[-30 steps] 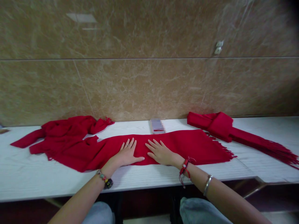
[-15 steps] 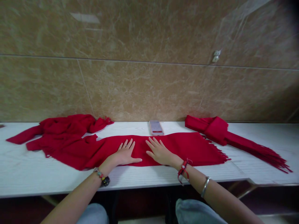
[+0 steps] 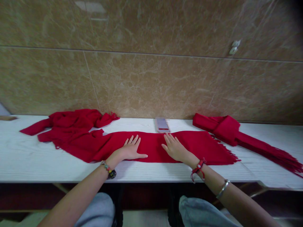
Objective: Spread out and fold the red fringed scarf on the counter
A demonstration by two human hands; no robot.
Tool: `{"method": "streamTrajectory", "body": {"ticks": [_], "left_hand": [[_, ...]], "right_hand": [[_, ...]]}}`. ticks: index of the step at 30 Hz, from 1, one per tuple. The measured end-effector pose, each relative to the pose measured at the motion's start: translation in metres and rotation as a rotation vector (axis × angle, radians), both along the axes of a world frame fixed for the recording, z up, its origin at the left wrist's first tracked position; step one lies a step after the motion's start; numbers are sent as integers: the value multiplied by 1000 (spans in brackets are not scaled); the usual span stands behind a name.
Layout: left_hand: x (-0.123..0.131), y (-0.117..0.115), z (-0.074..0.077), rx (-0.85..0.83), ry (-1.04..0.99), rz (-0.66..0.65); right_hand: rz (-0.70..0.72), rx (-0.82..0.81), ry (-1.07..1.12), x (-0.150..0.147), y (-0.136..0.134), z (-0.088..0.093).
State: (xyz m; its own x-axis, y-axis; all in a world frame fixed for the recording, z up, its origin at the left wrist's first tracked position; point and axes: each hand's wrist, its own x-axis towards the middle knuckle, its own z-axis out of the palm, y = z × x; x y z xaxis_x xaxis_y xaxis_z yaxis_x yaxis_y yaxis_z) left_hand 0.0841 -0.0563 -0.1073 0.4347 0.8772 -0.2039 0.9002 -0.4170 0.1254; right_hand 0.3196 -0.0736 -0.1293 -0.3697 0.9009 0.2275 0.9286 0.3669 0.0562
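Observation:
A red scarf [image 3: 153, 148] lies stretched along the white table, its fringed end to the right and its left part rumpled. My left hand [image 3: 131, 149] rests flat on the scarf's middle, fingers spread and thumb pointing right. To the right of it, my right hand [image 3: 176, 148] also lies palm down on the cloth, fingers extended. Neither hand grips anything. Between and around the hands the scarf is fairly smooth.
Behind on the left lies a crumpled red scarf [image 3: 75, 118]. At the back right is a folded, knotted red scarf [image 3: 224, 126] with long fringe. A phone [image 3: 163, 125] lies behind the stretched scarf. The white table [image 3: 59, 170] meets a brown marbled wall [image 3: 146, 85].
My right hand has slid right along the scarf, widening the gap between my hands. My left hand stays at about the same spot on the cloth. The view has shifted slightly.

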Motion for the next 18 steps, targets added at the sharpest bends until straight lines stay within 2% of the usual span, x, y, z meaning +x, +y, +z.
{"method": "streamTrajectory", "body": {"ticks": [2,4,7,13,18], "left_hand": [[-1,0,-1,-6,2,3],[-4,2,-3,-3,3,0],[-13,5,-6,10,2,-10],[-26,5,-6,14,19,-41],[-25,5,-8,41,17,-51]], "right_hand": [[144,1,22,-17,-7,-1],[217,-36,26,-27,-13,-3],[201,-65,20,-22,-15,-7],[152,-97,-33,13,-13,-8],[188,-156,-19,8,-15,3]]}}
